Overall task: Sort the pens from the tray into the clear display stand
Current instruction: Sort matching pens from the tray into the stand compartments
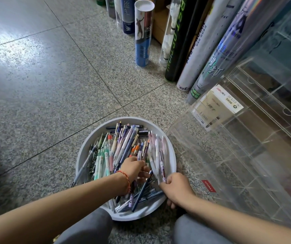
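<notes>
A round grey tray (81, 159) sits on the floor in front of my knees, piled with several mixed pens (121, 147). My right hand (176, 188) grips a bunch of pale pink and clear pens (157, 152) that fan upward along the tray's right side. My left hand (134, 167), with a red string on its wrist, reaches into the middle of the pile and pinches a clear purple pen (139, 154). The clear display stand (247, 147) lies to the right of the tray, its compartments mostly bare, with a white pen box (217, 106) in one upper slot.
Tall shuttlecock tubes (144, 32) lean and stand behind the tray and the stand. Speckled tiled floor (44, 85) stretches to the left. My grey-trousered knees (88, 229) flank the tray's near edge.
</notes>
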Demonstrator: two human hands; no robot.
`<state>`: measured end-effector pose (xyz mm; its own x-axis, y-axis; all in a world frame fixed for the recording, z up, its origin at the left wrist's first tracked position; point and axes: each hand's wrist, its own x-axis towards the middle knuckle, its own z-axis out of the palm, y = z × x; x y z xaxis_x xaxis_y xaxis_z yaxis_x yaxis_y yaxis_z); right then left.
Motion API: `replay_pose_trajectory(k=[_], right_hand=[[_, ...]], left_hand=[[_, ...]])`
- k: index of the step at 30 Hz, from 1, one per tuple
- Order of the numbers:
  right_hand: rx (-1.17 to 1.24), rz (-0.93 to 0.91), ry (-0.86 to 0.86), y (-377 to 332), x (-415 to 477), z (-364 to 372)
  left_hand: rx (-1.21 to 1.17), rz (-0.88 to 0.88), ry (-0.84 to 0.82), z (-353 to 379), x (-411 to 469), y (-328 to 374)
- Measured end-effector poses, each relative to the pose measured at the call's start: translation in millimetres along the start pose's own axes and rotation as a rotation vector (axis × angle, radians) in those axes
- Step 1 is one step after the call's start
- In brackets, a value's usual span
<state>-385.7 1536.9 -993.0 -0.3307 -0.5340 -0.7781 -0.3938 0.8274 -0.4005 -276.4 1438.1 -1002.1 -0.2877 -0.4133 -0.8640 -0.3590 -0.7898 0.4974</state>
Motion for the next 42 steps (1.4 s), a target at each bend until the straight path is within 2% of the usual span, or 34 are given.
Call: replay_pose_trajectory(k=[10, 20, 23, 27, 30, 32, 35, 39, 42], right_hand=[[0.225, -0.125, -0.08, 19.4, -22.9, -2.0], [0.2, -0.212, -0.054, 15.1, -19.7, 7.9], [0.167, -0.228, -0.122, 7.2, -18.5, 11.3], [0.064, -0.251, -0.276, -10.3, -14.1, 1.5], [0.081, -0.314, -0.061, -29.0, 4.6, -17.5], [-0.034, -0.36, 0.041, -40.0, 22.1, -28.4], [-0.24, -0.375, 0.007, -51.3, 44.5, -31.3], [-0.277, -0.429, 0.024, -61.9, 44.3, -25.2], [-0.186, -0.455, 0.044, -62.0, 38.7, -20.9]], left_hand=[[-0.063, 0.021, -0.028, 3.0, -1.7, 12.8], [-0.023, 0.049, -0.035, 6.6, -6.3, 10.5], [0.06, 0.076, -0.003, 1.7, -6.2, 6.8], [0.016, 0.056, -0.029, -2.4, -5.0, 8.9], [0.015, 0.042, -0.058, -5.5, -4.5, 12.2], [0.01, 0.043, -0.07, -8.9, -3.2, 13.9], [-0.008, 0.054, -0.081, -10.9, -3.1, 15.7], [-0.043, 0.095, -0.053, -11.5, -3.8, 21.1], [-0.044, 0.13, -0.045, -18.0, -1.9, 27.5]])
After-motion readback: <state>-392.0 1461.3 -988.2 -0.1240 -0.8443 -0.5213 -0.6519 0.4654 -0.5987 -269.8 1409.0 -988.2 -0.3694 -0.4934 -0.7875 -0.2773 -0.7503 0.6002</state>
